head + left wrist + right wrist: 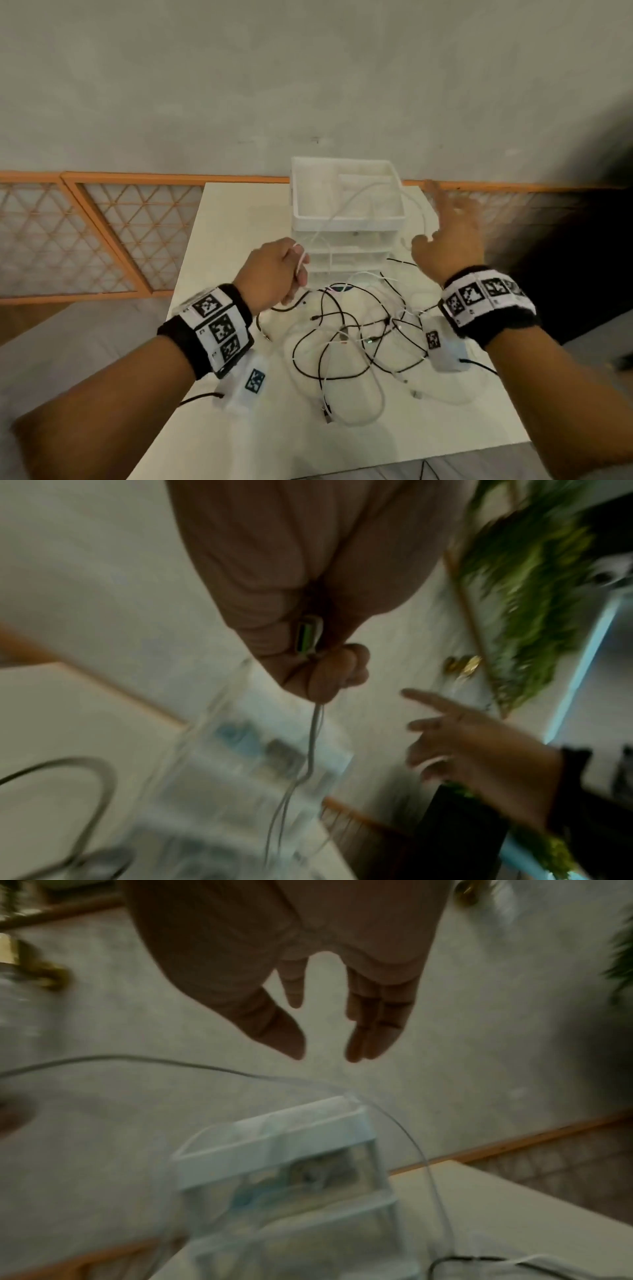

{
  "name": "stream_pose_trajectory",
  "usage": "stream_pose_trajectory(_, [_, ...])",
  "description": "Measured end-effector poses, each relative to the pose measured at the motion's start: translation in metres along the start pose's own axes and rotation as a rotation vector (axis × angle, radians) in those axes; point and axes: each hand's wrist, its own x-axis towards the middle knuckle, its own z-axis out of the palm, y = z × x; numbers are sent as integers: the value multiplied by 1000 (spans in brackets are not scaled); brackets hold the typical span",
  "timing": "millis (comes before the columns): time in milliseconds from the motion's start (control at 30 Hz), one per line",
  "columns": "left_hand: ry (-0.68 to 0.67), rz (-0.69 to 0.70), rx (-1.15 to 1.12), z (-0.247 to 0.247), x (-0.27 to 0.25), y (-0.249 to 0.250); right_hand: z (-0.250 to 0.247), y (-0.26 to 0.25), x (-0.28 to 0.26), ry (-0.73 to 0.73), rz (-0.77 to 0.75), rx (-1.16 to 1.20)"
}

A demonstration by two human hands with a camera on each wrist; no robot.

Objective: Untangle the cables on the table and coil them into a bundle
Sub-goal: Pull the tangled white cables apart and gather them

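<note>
A tangle of black and white cables [356, 335] lies on the white table [233, 219]. My left hand [281, 270] is raised over the table's left part and grips a white cable [346, 202] that arcs up over the drawer unit and down its right side. In the left wrist view the fist [308, 647] holds the cable's plug end, with strands [311, 745] hanging below. My right hand [448, 233] hovers to the right of the drawer unit with spread, blurred fingers, holding nothing. In the right wrist view its fingers [373, 1020] are straight above the white cable [205, 1066].
A white plastic drawer unit [346, 219] with an open top tray stands at the table's back centre, against a grey wall. An orange-framed lattice panel [102, 236] runs behind and to the left. A dark object [582, 267] stands to the right of the table.
</note>
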Motion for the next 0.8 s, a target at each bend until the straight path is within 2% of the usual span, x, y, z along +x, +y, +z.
stream_pose_trajectory(100, [-80,165,84,10,12,54,21,-16,-25,-127,-331,148])
stream_pose_trajectory(167, [-142,221,127,21,17,70,22,-27,-23,-105,-404,279])
stream_pose_trajectory(300, [-149,217,120,36,23,58,7,-19,11,2,-275,271])
stream_pose_trajectory(400, [-95,114,62,42,23,22,-11,-1,34,-22,-154,230])
stream_pose_trajectory(467, [-59,36,34,43,20,2,-16,13,47,-58,-134,199])
stream_pose_trajectory(533, [-81,-11,87,44,15,-13,-16,26,59,-22,-76,231])
stream_pose_trajectory(700, [-70,-93,177,39,4,-51,-30,41,91,141,185,705])
stream_pose_trajectory(800, [-39,-121,206,35,0,-64,-39,44,110,150,175,869])
